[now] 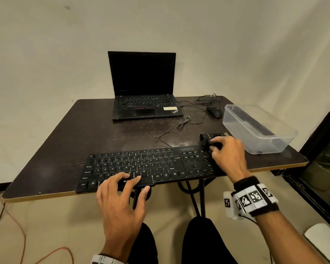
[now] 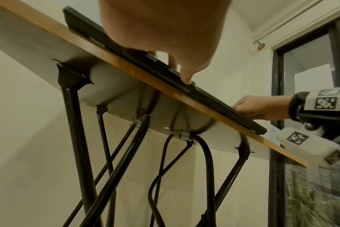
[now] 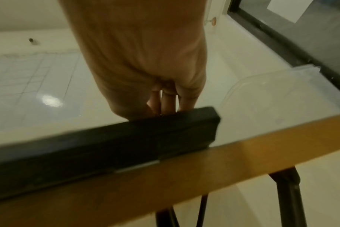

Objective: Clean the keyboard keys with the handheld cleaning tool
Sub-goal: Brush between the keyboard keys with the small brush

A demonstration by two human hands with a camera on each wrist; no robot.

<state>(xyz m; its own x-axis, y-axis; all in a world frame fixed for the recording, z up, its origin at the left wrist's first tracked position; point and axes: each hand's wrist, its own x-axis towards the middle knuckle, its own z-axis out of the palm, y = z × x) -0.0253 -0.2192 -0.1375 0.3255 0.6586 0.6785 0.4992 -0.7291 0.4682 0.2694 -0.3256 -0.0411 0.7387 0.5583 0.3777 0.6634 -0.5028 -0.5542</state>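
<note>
Lower right of the head view: the right hand (image 1: 227, 153) grips the small black handheld cleaning tool (image 1: 211, 139) at the flat black plastic keyboard (image 1: 151, 164)'s right end. The left hand (image 1: 122, 195), fingers spread flat, should press firmly while strokes run along rows.

A: The room is dim and yellowish. The head view is sharp mid-frame, and the table (image 1: 107, 130) edges bow with wide-angle distortion.

B: The dark tabletop carries a dull sheen. In the right wrist view the keyboard (image 3: 107, 147) edge is smeared with blur, and a glare spot sits on the pale surface behind it.
</note>
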